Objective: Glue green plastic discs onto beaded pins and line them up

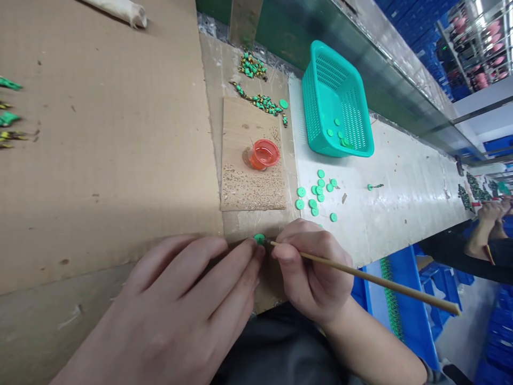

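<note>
My left hand (188,305) pinches a small green disc (259,238) at the cardboard's front edge. My right hand (315,267) is closed round a thin wooden stick (385,282), whose tip is just right of the disc; whether they touch I cannot tell. Beyond my hands, a small red cup (265,154) of clear liquid stands on a speckled wooden board (250,187). Several loose green discs (319,190) lie on the white surface to the right of the board. Small green, yellow and black pieces (264,103) are piled at the board's far edge.
A teal basket (337,101) with several green discs stands at the back right. Brown cardboard (112,133) covers the left, with a wrapped roll (120,10) at its far edge. Blue trays (412,299) are at the lower right. Another person's hands (491,211) show at far right.
</note>
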Action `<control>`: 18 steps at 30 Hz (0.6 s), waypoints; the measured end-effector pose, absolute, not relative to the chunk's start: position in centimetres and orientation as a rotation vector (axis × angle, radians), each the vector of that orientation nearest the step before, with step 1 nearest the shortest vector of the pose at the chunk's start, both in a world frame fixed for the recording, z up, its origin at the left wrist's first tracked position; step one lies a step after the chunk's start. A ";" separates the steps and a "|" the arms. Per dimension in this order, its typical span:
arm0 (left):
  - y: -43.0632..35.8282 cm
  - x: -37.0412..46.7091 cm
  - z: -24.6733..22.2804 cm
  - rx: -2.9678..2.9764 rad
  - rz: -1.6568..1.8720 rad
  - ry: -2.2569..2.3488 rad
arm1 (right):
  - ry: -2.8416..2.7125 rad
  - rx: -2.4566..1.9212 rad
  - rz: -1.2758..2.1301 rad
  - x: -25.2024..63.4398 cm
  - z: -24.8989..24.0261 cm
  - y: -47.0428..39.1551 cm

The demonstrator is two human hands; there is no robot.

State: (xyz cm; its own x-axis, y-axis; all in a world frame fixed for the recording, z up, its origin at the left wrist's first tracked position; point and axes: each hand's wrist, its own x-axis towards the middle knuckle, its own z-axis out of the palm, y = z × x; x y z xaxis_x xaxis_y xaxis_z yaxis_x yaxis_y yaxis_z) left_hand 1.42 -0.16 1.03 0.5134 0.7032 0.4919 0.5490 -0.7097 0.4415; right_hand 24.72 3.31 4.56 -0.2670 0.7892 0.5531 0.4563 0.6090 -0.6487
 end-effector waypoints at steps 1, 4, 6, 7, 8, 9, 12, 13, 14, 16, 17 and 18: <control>-0.2 1.4 1.0 2.528 0.976 1.066 | -1.912 -0.993 0.454 24.7 4.6 3.3; -0.1 1.3 1.0 2.544 0.960 1.075 | -1.903 -0.990 0.459 24.6 4.5 3.5; -0.1 1.3 0.9 2.541 0.966 1.075 | -1.902 -0.988 0.460 24.5 4.4 3.6; 0.0 1.3 0.9 2.535 0.966 1.079 | -1.895 -0.989 0.463 24.4 4.3 3.5; -0.1 1.4 0.8 2.529 0.963 1.081 | -1.876 -0.989 0.465 24.4 4.3 3.4; -0.1 1.4 0.8 2.530 0.955 1.087 | -1.850 -0.991 0.471 24.4 4.3 3.3; -0.2 1.3 0.6 2.552 0.927 1.096 | -1.746 -1.017 0.476 24.7 5.1 3.6; -0.3 1.3 0.6 2.558 0.921 1.096 | -1.712 -1.040 0.453 24.8 5.7 4.0; -0.3 1.3 0.5 2.562 0.923 1.099 | -1.686 -1.070 0.417 25.0 6.3 4.7; -0.1 1.4 0.4 2.577 0.923 1.093 | -1.672 -1.124 0.332 25.2 7.6 6.9; 0.0 1.5 0.4 2.581 0.945 1.091 | -1.690 -1.135 0.301 25.2 8.2 8.2; 0.2 1.6 0.4 2.584 0.978 1.083 | -1.723 -1.131 0.287 25.2 8.6 9.6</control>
